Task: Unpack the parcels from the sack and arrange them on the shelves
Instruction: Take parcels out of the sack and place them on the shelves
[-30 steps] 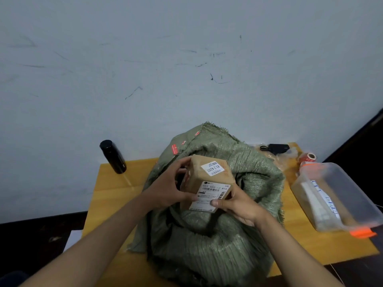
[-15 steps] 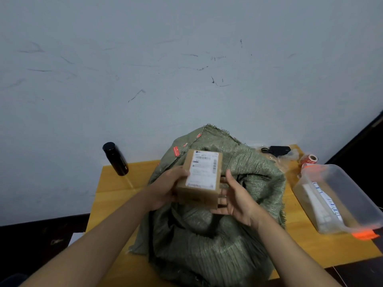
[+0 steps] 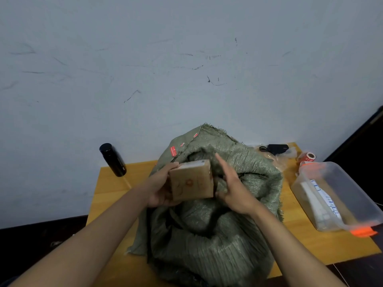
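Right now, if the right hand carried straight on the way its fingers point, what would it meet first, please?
The right hand, fingers straight, points up and away beside the cardboard parcel; it would probably meet the green sack's folded rim first, though depth is unclear.

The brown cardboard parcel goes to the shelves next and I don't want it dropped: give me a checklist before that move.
1. Brown cardboard parcel clear of green woven sack: ok.
2. Left hand grip on parcel: ok.
3. Right hand gripping: not ok, fingers straight beside it.
4. Label readable: cannot tell.
5. Shelves in view: not ok.
6. Black bottle, clear plastic box away from the hands: ok.
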